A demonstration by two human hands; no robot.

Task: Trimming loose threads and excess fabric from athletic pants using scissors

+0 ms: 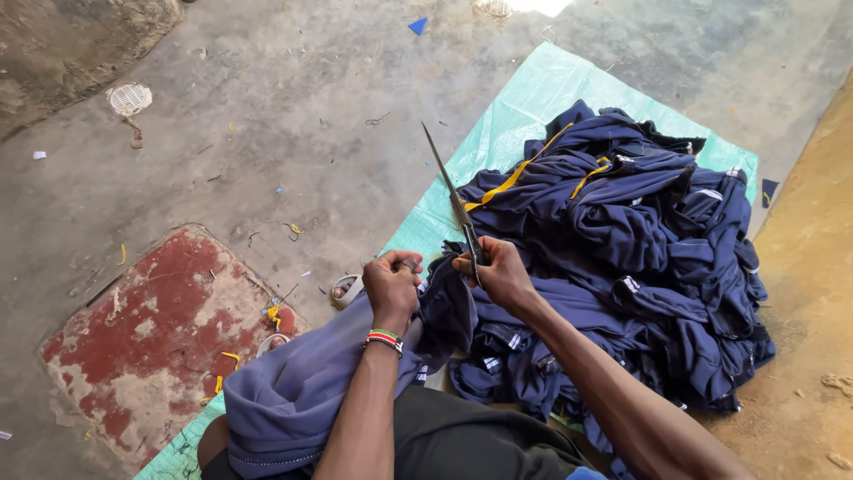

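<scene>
the left hand (392,283) bunches the navy garment (355,364) draped over the lap at 6 o'clock; the right hand (499,272) is wrapped around long steel scissors (451,201), blades closed, tip toward 12. best keep the soft knit taut near the blades. a crumpled navy pile (640,258) with yellow trim lies at 3 o'clock on a woven green tarp (524,107).

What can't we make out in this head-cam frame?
- Scissors handles: head view, hidden inside the right hand.
- Left hand fingertips: buried in the navy garment.
- Bottom of the clothes pile: covered by upper layers.
- Small round object: too small to identify.
</scene>
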